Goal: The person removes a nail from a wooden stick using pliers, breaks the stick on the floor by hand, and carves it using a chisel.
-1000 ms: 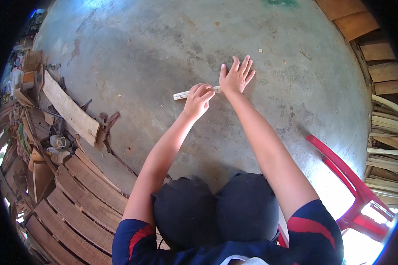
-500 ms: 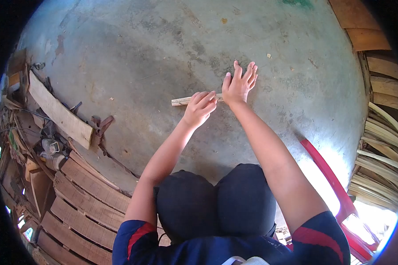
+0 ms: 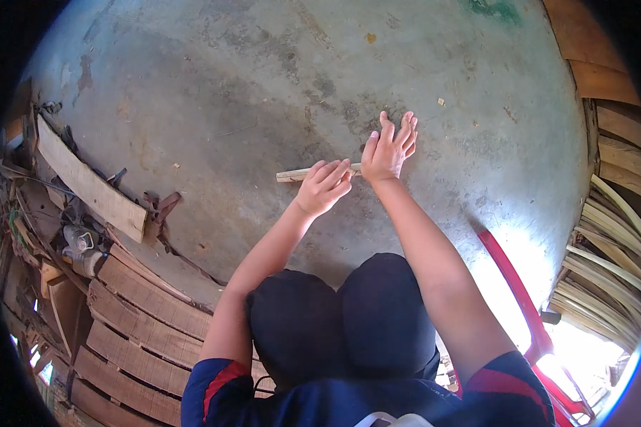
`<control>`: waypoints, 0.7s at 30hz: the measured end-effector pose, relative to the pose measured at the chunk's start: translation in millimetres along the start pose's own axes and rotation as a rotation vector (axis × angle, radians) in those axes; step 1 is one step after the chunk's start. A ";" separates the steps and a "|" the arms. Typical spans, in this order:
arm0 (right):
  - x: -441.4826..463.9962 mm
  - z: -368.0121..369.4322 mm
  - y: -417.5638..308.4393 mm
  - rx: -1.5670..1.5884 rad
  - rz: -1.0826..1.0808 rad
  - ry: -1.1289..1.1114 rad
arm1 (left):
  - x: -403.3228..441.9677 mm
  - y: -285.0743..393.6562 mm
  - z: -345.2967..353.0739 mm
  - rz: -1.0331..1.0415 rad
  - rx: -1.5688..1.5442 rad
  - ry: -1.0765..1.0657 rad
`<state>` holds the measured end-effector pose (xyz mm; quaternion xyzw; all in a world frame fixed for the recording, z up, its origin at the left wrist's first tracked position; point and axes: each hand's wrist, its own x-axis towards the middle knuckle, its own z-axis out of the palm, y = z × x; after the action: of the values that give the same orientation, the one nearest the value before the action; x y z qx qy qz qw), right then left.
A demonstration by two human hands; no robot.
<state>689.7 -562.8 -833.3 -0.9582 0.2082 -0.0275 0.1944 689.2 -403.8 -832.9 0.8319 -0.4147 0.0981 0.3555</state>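
A short, pale wooden stick (image 3: 292,176) lies crosswise in front of my knees, just over the grey concrete floor. My left hand (image 3: 323,189) is closed around its middle, fingers bent over the wood. At the right end of the stick, my right hand (image 3: 387,153) has its fingers stretched out and apart, pointing away from me. The heel of that hand meets or covers the stick's end; whether it presses on it I cannot tell.
Brown wooden slats (image 3: 139,317) lie at the lower left, near a long pale board (image 3: 92,178) and scattered scraps. A red plastic frame (image 3: 509,277) stands to the right. Thin wood strips (image 3: 598,263) are piled along the right edge.
The view has shifted slightly, so both hands and the stick sit a little lower. Their grip and pose look nearly the same.
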 end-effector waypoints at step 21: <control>3.4 -7.3 -8.2 0.009 0.023 0.040 | -1.8 -1.9 -4.4 0.075 0.095 -0.131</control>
<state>695.0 -560.0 -823.5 -0.9541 0.2229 -0.0453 0.1947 690.0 -398.9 -831.5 0.8363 -0.4629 0.0761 0.2837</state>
